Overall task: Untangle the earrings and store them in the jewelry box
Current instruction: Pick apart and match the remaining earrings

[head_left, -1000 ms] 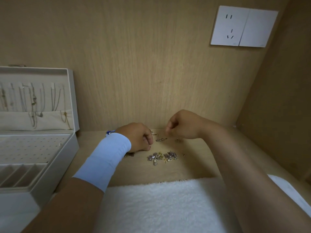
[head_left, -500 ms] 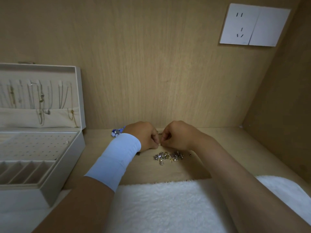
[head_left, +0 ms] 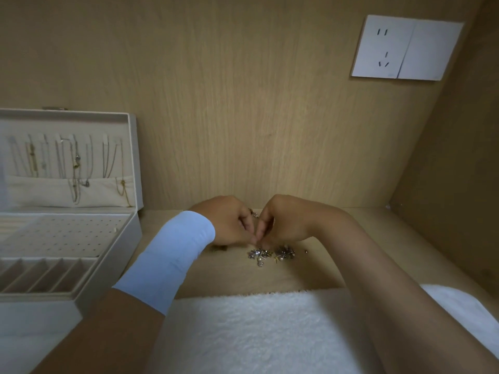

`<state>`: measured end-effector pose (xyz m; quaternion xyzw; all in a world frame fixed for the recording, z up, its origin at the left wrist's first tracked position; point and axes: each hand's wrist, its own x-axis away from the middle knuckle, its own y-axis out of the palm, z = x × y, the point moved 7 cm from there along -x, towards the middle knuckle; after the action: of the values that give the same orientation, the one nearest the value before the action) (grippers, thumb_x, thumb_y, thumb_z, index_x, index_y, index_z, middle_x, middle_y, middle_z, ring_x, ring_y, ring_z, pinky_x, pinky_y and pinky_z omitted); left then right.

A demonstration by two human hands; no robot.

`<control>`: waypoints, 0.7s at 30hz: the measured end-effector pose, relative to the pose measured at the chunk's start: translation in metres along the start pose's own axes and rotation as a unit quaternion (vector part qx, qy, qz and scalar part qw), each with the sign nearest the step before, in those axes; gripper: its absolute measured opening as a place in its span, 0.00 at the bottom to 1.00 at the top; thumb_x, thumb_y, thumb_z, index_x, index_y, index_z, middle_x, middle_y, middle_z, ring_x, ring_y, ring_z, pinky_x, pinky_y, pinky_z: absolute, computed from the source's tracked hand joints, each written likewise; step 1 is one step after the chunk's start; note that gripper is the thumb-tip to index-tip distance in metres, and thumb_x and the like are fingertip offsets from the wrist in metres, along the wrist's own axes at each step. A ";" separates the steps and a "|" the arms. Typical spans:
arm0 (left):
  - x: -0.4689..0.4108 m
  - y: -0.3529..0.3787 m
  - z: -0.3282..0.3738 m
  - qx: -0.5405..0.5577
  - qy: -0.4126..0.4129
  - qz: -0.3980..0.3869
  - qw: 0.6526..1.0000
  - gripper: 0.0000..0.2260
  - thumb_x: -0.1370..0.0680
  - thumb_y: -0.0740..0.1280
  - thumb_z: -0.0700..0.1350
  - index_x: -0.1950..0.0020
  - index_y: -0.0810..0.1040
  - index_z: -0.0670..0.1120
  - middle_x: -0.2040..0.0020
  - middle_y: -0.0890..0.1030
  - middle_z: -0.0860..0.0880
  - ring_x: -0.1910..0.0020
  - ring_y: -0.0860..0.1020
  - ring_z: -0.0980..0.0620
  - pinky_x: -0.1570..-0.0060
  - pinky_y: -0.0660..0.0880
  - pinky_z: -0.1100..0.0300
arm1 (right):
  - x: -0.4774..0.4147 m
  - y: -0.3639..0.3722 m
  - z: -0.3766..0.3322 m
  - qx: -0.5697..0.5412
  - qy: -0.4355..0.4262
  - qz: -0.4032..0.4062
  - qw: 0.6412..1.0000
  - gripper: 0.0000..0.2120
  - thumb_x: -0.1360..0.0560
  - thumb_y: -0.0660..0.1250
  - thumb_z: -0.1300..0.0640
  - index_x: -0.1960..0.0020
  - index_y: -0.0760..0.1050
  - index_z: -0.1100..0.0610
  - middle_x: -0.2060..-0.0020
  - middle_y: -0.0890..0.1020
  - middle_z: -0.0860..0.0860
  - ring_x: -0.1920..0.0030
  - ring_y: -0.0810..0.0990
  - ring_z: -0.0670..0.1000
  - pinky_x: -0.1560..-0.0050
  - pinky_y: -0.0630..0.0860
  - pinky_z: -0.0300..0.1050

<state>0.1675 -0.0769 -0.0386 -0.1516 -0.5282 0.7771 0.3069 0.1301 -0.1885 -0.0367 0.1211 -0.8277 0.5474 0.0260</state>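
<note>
Earrings (head_left: 271,255) lie in silvery, pearl-dotted tangled heap

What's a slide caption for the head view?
Left hand and right hand meet over the earring pile; jewelry box stands open alongside.

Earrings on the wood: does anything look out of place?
Yes: the earrings lie in a tangled heap on the wood, outside the open jewelry box; one tiny piece sits apart, right of the heap.
</note>
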 end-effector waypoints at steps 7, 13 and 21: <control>0.014 0.013 0.001 -0.011 0.020 0.002 1.000 0.05 0.29 0.74 0.55 0.55 0.86 0.56 0.61 0.81 0.63 0.56 0.79 0.63 0.51 0.76 0.64 | 0.001 0.008 0.003 0.042 0.021 -0.047 0.998 0.07 0.33 0.80 0.57 0.56 0.87 0.50 0.67 0.83 0.41 0.62 0.79 0.39 0.50 0.79 0.42; 0.016 0.020 0.002 -0.004 0.062 -0.033 0.998 0.04 0.28 0.75 0.48 0.55 0.87 0.55 0.58 0.83 0.62 0.56 0.79 0.64 0.52 0.74 0.69 | 0.008 0.002 0.009 0.031 0.056 -0.075 0.995 0.10 0.34 0.81 0.57 0.54 0.86 0.49 0.65 0.83 0.40 0.59 0.79 0.40 0.49 0.78 0.42; 0.013 0.002 -0.004 -0.014 0.061 -0.048 0.997 0.09 0.29 0.74 0.41 0.54 0.84 0.55 0.60 0.84 0.59 0.65 0.78 0.68 0.55 0.77 0.65 | 0.001 0.010 -0.004 -0.025 0.020 -0.064 0.997 0.09 0.32 0.80 0.57 0.53 0.85 0.49 0.64 0.84 0.45 0.60 0.81 0.45 0.55 0.78 0.40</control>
<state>0.1594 -0.0659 -0.0408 -0.1777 -0.5263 0.7432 0.3729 0.1271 -0.1813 -0.0435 0.1623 -0.8307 0.5264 0.0806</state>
